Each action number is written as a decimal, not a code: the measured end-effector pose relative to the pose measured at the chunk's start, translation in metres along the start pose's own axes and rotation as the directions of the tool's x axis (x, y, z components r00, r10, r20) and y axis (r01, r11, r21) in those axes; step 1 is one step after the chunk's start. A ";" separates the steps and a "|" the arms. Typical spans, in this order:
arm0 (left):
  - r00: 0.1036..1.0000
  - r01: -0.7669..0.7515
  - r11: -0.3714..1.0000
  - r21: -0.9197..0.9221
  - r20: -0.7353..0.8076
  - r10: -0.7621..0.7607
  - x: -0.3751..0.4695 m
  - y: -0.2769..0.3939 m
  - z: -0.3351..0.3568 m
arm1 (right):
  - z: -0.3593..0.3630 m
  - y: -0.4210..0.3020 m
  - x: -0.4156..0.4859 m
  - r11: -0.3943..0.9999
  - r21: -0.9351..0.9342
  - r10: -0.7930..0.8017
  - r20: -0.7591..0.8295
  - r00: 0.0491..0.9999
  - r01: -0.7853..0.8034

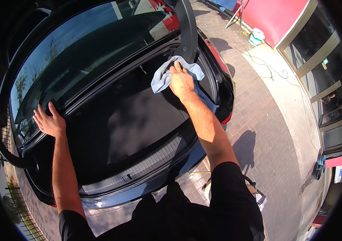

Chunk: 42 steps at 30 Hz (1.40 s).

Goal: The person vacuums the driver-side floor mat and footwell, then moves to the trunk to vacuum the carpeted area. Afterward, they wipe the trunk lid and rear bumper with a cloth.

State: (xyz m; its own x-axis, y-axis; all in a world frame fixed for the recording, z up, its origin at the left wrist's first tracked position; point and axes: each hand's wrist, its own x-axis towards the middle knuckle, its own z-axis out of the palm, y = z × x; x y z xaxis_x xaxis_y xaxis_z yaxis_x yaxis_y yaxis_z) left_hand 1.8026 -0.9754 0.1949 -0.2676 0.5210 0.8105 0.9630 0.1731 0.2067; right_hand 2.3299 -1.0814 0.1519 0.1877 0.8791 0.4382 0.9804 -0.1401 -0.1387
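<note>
A car's open trunk (140, 120) lies before me, with a dark floor and a ribbed sill plate (137, 165) along its near edge. My right hand (182, 79) holds a light blue-grey cloth (162, 76) at the trunk's far right corner, beside the lower end of the curved dark hinge arm (188, 30). The fingertips press into the bunched cloth. Another blue cloth part (207, 101) hangs over the trunk's right edge; whether it is the same cloth I cannot tell. My left hand (50, 120) has its fingers spread at the lower edge of the rear window (77, 60), holding nothing.
A second hinge arm (5, 150) curves at the left. Brick paving (258, 120) runs along the car's right side, with a white bucket (256, 36), a thin hose or cable (285, 75) and glazed doors beyond. A metal fence (23, 208) stands at the lower left.
</note>
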 end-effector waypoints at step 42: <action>0.982 -0.182 0.983 -0.021 -0.056 0.181 0.014 -0.057 0.017 | 0.146 0.047 -0.328 0.486 0.553 0.840 -0.082 0.536 -0.677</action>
State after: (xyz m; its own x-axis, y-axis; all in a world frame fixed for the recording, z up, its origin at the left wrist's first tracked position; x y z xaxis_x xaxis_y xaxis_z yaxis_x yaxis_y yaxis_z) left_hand 1.7438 -0.9639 0.1854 -0.0866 0.4959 0.8641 0.9961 0.0579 0.0666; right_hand 2.3057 -1.3098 -0.1279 0.9293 0.3158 0.1915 0.3159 -0.4111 -0.8551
